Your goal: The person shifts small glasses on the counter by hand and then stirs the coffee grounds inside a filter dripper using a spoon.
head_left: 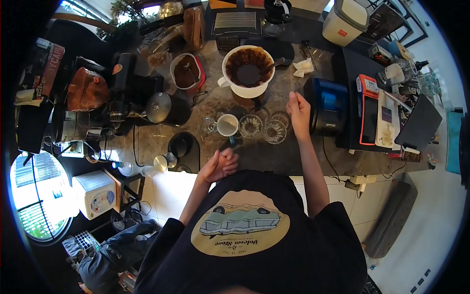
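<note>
My left hand (220, 165) is closed, fingers curled, at the counter's front edge below a white cup (227, 125); no object shows in it. My right hand (298, 110) is a loose fist over the counter, just left of a blue and black printer (329, 107), and I see nothing in it. Between and beyond the hands stand two clear glasses (250, 126) and a small glass cup (209, 126). Behind them a white dripper (247, 73) holds a filter with dark wet coffee grounds and a spoon-like handle.
A red-rimmed container (187, 72) of brown powder, a black grinder (166, 109) and a round black holder (181, 144) are at the left. Crumpled tissue (303, 67) lies near the back. A red-edged device (368, 117) sits right. Another person's dark clothing (115, 257) shows lower left.
</note>
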`<action>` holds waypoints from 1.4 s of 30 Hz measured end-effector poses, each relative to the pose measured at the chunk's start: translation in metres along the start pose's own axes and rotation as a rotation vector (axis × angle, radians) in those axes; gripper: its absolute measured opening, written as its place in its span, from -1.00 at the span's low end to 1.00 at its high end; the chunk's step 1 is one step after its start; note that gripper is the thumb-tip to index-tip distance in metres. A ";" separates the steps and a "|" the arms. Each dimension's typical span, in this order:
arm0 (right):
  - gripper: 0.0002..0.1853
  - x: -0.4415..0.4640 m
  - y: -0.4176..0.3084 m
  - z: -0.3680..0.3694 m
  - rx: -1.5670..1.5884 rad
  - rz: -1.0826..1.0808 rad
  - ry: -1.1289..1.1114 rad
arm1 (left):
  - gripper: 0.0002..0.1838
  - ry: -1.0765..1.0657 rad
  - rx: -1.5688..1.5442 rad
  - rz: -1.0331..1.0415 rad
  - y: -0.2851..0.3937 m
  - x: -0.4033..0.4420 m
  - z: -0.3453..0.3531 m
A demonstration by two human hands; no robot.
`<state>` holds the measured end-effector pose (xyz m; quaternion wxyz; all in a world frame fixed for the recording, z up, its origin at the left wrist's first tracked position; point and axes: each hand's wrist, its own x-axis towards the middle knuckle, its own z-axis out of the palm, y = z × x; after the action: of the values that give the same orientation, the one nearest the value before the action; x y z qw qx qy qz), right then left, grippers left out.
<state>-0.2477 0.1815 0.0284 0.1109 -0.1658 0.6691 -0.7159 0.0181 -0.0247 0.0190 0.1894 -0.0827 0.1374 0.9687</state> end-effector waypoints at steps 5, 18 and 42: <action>-0.46 0.015 0.008 0.014 -0.033 -0.066 0.104 | -0.42 0.164 -0.060 -0.093 0.006 0.015 0.001; -0.51 0.010 0.021 0.020 -0.234 -0.069 0.120 | -0.35 0.093 -0.053 -0.132 0.007 0.014 -0.013; -0.52 -0.013 0.010 0.010 -0.209 -0.090 0.161 | -0.32 0.084 -0.048 -0.141 0.008 0.015 -0.011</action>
<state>-0.2323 0.1763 0.0181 0.0065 -0.1483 0.7386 -0.6576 0.0025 -0.0303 0.0070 0.2489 -0.1373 0.1161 0.9517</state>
